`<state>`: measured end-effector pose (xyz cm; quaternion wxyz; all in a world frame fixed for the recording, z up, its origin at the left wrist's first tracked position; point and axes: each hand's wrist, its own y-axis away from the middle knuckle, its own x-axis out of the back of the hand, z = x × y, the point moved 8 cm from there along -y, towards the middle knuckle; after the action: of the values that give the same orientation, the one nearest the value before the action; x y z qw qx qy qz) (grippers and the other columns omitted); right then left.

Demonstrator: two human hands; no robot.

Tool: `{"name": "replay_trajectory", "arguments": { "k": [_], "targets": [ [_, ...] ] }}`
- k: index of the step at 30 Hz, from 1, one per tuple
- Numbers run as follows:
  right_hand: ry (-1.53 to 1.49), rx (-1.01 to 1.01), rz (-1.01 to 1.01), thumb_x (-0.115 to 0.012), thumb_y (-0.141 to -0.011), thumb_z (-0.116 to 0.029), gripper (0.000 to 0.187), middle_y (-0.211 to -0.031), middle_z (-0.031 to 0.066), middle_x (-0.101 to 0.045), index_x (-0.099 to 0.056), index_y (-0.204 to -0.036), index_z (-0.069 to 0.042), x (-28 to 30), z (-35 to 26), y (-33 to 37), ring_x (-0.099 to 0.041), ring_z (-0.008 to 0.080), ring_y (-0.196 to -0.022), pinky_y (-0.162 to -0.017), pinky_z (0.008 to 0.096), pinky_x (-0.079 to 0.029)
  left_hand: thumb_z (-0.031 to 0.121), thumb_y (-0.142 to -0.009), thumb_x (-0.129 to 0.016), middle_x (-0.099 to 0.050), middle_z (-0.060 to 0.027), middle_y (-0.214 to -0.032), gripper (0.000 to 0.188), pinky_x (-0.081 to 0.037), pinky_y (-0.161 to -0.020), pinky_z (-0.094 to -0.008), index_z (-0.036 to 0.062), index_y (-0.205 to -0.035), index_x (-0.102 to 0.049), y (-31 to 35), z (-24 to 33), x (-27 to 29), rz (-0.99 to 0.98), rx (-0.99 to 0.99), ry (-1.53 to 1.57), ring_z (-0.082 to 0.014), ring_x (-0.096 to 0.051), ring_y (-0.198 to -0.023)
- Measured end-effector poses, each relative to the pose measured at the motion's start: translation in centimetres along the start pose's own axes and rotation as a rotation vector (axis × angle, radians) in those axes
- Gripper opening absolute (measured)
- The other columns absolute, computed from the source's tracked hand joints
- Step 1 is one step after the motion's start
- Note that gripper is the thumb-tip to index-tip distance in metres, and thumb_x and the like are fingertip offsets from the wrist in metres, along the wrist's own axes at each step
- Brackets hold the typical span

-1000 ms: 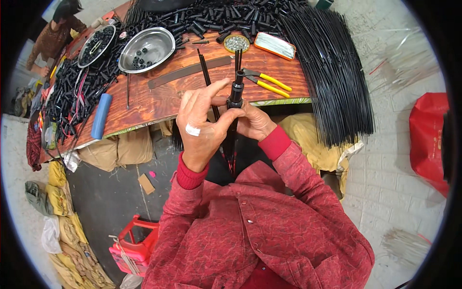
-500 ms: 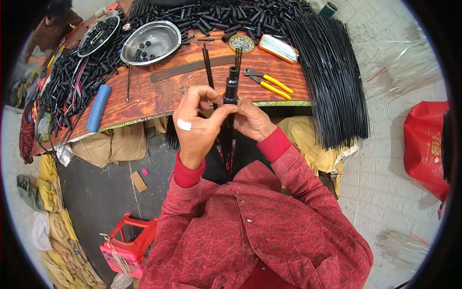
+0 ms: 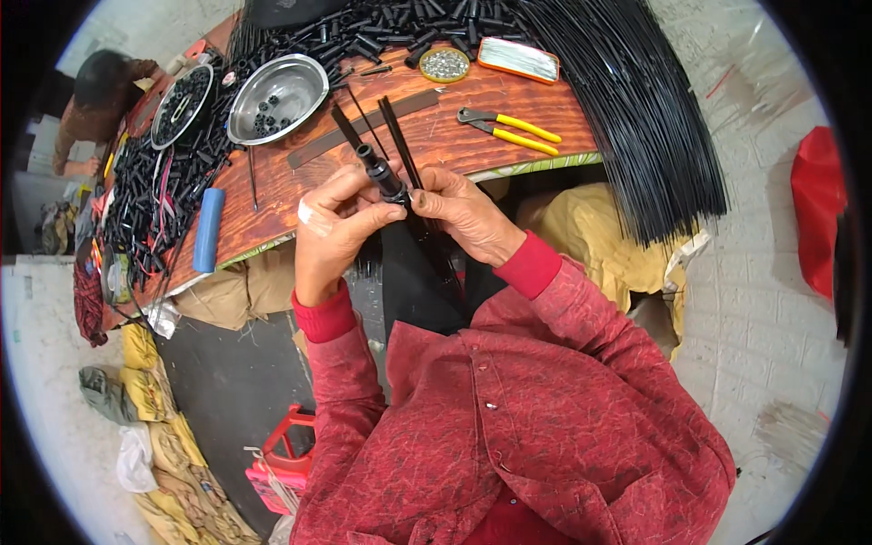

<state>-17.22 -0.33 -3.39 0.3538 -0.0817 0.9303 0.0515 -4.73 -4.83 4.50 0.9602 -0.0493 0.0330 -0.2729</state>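
Observation:
A black stepped tube fitting [image 3: 381, 174] is tilted up and to the left between my hands, above the near edge of the wooden table. My left hand [image 3: 338, 222], with a white patch on its back, pinches the fitting's lower part between thumb and fingers. Thin black rods [image 3: 396, 136] stand up around the fitting, and more dark rods [image 3: 434, 250] hang below it toward my lap. Against the fitting's right side, my right hand [image 3: 468, 216] closes thumb and fingers on the rods; its exact grip is partly hidden.
Yellow-handled pliers [image 3: 525, 138] lie on the table [image 3: 522, 95] near a round dish of small metal parts [image 3: 444, 64] and a tray of pins [image 3: 518, 60]. Further left are a steel bowl [image 3: 304, 89] and a blue roll [image 3: 208, 232]. A thick rod bundle [image 3: 636, 118] overhangs the right side.
The fitting has gone from upright to leaning left, and the rods have spread apart around it. My hands have moved slightly apart. The whole view has shifted.

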Motion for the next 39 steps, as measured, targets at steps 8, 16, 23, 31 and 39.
{"name": "replay_trajectory", "arguments": {
  "k": [8,16,23,31,39],
  "targets": [
    [0.227,0.14,0.088,-0.071,-0.091,-0.025,0.02,-0.087,-0.0057,-0.058,-0.06,-0.09,-0.008,-0.3,-2.5,1.2,-0.048,0.0029,-0.076,-0.07,0.0199,-0.039,0.002,-0.072,-0.081,-0.057,0.0032,-0.087,0.037,-0.039,-0.065,-0.0217,-0.0013,-0.108,-0.071,-1.6,0.2,-1.3,-0.21,-0.029,-0.203,-0.005,-0.048,-0.073],
    [0.263,0.164,0.1,-0.07,-0.092,-0.02,0.018,-0.088,-0.0044,-0.057,-0.061,-0.098,-0.005,-0.3,-3.9,2.1,-0.051,0.0041,-0.083,-0.075,0.0205,-0.043,0.008,-0.072,-0.081,-0.052,0.0041,-0.084,0.029,-0.031,-0.06,-0.0217,0.001,-0.099,-0.071,-1.0,1.2,-2.5,-0.133,-0.161,-0.32,-0.0054,-0.042,-0.069],
    [0.184,0.006,-0.059,-0.075,-0.088,-0.017,0.026,-0.095,0.0001,-0.062,-0.064,-0.106,-0.003,-0.1,-4.0,2.5,-0.056,0.008,-0.088,-0.081,0.0232,-0.046,0.011,-0.075,-0.078,-0.052,0.0018,-0.085,0.024,-0.032,-0.06,-0.0231,0.0028,-0.095,-0.067,-0.5,2.0,-4.7,-0.254,-0.197,-0.343,-0.0075,-0.043,-0.07],
    [0.204,0.074,-0.033,-0.073,-0.089,-0.02,0.024,-0.091,-0.0024,-0.065,-0.068,-0.105,-0.002,0.4,-4.3,3.1,-0.056,0.0054,-0.081,-0.073,0.021,-0.045,0.0,-0.074,-0.079,-0.064,-0.0033,-0.095,0.035,-0.046,-0.075,-0.0249,-0.0021,-0.107,-0.068,-0.2,1.5,-5.1,-0.266,-0.157,-0.265,-0.0121,-0.059,-0.086],
    [0.233,-0.041,-0.05,-0.075,-0.089,-0.026,0.032,-0.095,-0.0017,-0.062,-0.065,-0.108,-0.003,1.1,-3.6,2.3,-0.056,0.0064,-0.088,-0.081,0.0221,-0.046,0.0,-0.072,-0.082,-0.062,-0.0025,-0.092,0.035,-0.047,-0.074,-0.0252,-0.003,-0.103,-0.067,-1.1,0.7,-4.5,-0.239,-0.156,-0.168,-0.0117,-0.058,-0.083]
  ]
}}
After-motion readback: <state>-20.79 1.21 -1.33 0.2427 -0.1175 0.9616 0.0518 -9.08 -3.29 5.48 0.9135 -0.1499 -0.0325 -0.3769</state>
